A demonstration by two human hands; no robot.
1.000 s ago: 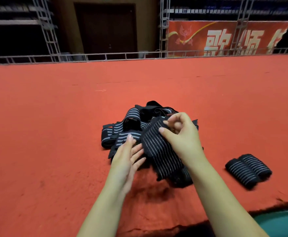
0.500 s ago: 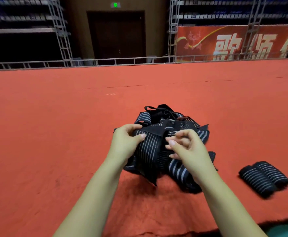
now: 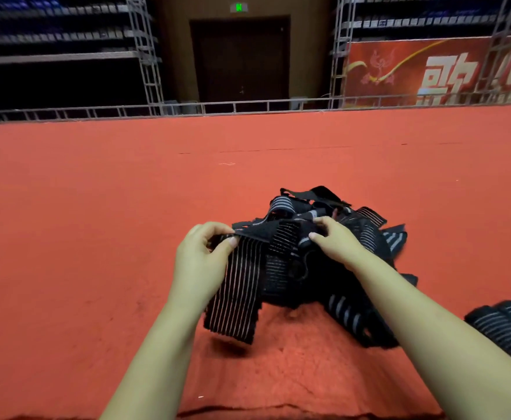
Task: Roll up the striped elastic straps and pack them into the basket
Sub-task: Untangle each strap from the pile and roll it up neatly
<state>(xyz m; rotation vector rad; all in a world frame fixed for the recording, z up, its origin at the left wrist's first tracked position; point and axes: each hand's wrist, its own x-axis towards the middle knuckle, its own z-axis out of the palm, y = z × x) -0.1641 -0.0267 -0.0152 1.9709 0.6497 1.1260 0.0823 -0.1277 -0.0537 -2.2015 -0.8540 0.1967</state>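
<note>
A tangled pile of black elastic straps with pale stripes [image 3: 366, 237] lies on the red carpet in the middle. One strap [image 3: 242, 286] is lifted out of it and hangs down in front. My left hand [image 3: 201, 262] pinches that strap's top edge at the left. My right hand [image 3: 336, 241] grips the same strap's black end at the right, over the pile. Two rolled straps [image 3: 504, 327] lie side by side at the right edge. No basket is in view.
The red carpet [image 3: 96, 222] stretches wide to the left and far side. A metal rail [image 3: 248, 106] and truss towers border it at the back, with a dark door and a red banner [image 3: 442, 71] behind. The carpet's near edge runs along the bottom.
Both hands have lifted one strap from the pile and spread it between them; my left hand moved from the pile's front to the strap's left edge. The camera view shifted right and tilted up.
</note>
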